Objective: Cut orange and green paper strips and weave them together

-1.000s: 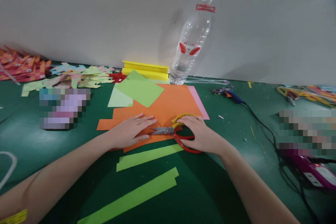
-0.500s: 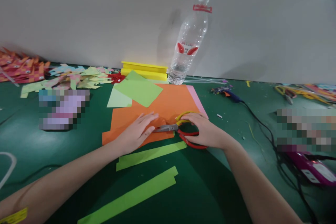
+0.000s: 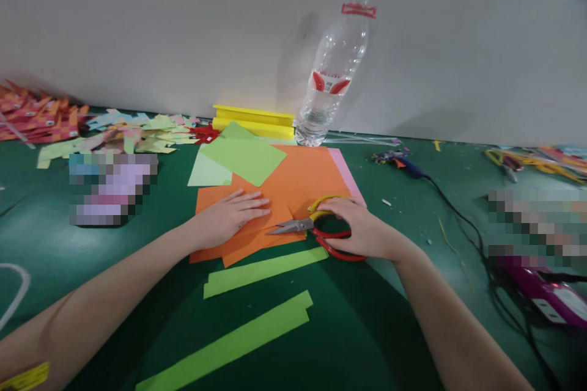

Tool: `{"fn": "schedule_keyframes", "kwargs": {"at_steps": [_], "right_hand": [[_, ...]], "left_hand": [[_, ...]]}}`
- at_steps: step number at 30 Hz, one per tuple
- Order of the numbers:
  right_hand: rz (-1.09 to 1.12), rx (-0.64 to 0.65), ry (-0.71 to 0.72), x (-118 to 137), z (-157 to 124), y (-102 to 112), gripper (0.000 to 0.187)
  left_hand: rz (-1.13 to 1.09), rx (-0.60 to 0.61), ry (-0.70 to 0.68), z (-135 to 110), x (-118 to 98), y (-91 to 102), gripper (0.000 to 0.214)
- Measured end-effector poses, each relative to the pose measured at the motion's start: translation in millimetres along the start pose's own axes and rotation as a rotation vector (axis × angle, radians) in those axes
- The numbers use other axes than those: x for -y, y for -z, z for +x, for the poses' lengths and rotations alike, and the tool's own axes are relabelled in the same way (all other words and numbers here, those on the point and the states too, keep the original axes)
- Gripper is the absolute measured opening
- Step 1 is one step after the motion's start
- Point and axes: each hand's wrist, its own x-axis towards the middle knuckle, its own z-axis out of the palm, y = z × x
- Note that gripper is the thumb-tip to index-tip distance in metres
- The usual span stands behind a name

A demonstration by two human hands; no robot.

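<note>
My left hand (image 3: pixel 227 217) lies flat with fingers stretched out on orange paper (image 3: pixel 302 177), pressing near its left side. Several orange pieces overlap beneath and in front of that hand. In my right hand (image 3: pixel 367 226) are scissors (image 3: pixel 293 227) with one yellow and one red handle. Their blades point left, slightly parted, over the orange paper. A square green sheet (image 3: pixel 247 153) rests on the back of the orange paper, and a pink sheet (image 3: pixel 346 174) peeks out at its right. Closer to me lie a green paper strip (image 3: pixel 268 272) and another green strip (image 3: pixel 233 342).
A clear plastic bottle (image 3: pixel 337 55) leans against the grey wall, beside a folded yellow piece (image 3: pixel 252 125). Paper scraps (image 3: pixel 142 134) pile up at back left. A blue-handled tool (image 3: pixel 408 168) trails a black cable toward a magenta power strip (image 3: pixel 545 293) on the right.
My left hand has moved back and slightly left, off the blade tips. Orange pieces near it have shifted and fanned out toward me. My right hand keeps holding the scissors in nearly the same place.
</note>
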Motion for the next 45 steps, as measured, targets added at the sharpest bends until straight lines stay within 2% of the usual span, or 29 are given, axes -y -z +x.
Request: {"fn": "schedule_keyframes", "kwargs": {"at_steps": [7,13,29,38,45], "right_hand": [[0.040,-0.020,0.028,-1.7,2.3,-7.6,0.046],[0.050,0.032,0.017,-4.1,1.5,-5.5,0.046],[-0.032,0.035,0.013,10.1,5.9,-10.3,0.045],[-0.005,0.065,0.038,15.3,5.5,-11.5,0.049],[0.016,0.014,0.032,11.7,6.0,-8.4,0.048]], "left_hand": [[0.031,0.000,-0.006,0.4,0.3,-1.8,0.055],[0.039,-0.002,0.012,-0.4,0.3,-1.3,0.054],[0.023,-0.018,0.012,-1.5,0.9,-1.3,0.050],[0.022,-0.007,0.021,-1.4,-0.2,0.5,0.050],[0.061,-0.048,0.055,3.8,-7.3,-1.9,0.058]]}}
